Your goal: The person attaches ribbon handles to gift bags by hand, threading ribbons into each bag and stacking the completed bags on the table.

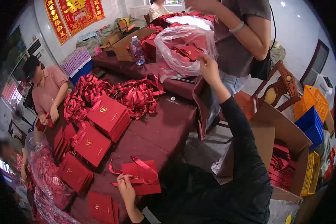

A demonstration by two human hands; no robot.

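My left hand point(127, 189) is closed on the left edge of a red gift bag point(147, 189) with a gold emblem, near the table's front edge; a red ribbon lies across that bag. My right hand point(210, 69) is stretched out at the rim of a clear plastic bag point(166, 39) holding red bags. Its fingers are bent together, and what they hold, if anything, is too small to tell. Stacks of red bags point(110, 115) stand on the table left of my left hand, beside a heap of red ribbons point(138, 93).
A person point(242, 41) stands close beyond my right hand. Another person point(48, 86) works at the table's left side. An open cardboard box point(267, 140) with red bags, a wooden chair point(280, 84) and plastic crates point(310, 127) are at the right. A bottle point(137, 51) stands farther back.
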